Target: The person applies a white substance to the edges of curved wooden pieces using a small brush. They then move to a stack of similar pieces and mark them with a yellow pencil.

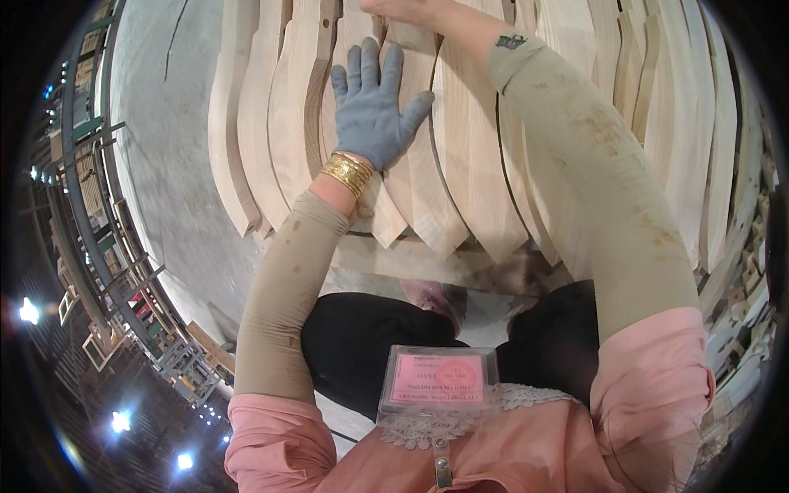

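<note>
The left hand (pixel 374 119) lies flat and spread on the wooden pieces (pixel 468 123), probably to steady them. Whether the right hand (pixel 401 10) grips, I cannot tell

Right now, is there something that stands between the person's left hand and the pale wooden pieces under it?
Only the grey glove that the left hand wears; nothing else visible stands between it and the pale wooden pieces. The hand seems to rest flat on them, though the spot beneath is hidden.
</note>
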Demonstrator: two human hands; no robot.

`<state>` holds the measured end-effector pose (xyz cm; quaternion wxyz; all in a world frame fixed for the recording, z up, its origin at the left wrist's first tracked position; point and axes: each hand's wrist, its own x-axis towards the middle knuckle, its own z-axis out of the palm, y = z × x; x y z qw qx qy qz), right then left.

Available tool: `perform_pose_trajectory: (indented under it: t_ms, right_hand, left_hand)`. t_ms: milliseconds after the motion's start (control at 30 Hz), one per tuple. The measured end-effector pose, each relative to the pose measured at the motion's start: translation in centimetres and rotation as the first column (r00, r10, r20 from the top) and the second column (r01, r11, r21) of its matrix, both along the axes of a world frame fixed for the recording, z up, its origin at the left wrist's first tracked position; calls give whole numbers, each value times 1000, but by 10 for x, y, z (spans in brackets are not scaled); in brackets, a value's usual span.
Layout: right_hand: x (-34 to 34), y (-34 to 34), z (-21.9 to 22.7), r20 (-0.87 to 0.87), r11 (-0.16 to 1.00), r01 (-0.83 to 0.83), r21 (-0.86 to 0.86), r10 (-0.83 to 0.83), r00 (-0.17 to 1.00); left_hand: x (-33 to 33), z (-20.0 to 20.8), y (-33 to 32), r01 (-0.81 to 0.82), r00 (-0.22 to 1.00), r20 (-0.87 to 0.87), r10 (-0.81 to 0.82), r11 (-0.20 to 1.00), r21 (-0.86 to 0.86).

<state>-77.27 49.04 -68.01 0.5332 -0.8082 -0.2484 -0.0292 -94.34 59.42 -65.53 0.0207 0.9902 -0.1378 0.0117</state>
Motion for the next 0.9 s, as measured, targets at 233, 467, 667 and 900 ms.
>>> perform_pose_trajectory:
  t_ms: [233,467,667,900]
  right_hand:
    - [2,4,-8,68,999,-22,-26,24,997]
    - [11,-12,-6,79,993,97,67,-102,992]
    - [7,-72,44,-248,890,170,422,-67,966]
    - [-1,-158,85,-233,884,274,378,-196,953]
  left_hand:
    - [-1,-1,2,-2,1000,-3,2,1000,12]
    - [2,0,-3,3,1000,-26,-2,1000,9]
    - [-2,-2,2,2,1000,-12,-1,1000,25]
    - [3,6,-3,3,999,-44,-2,999,42]
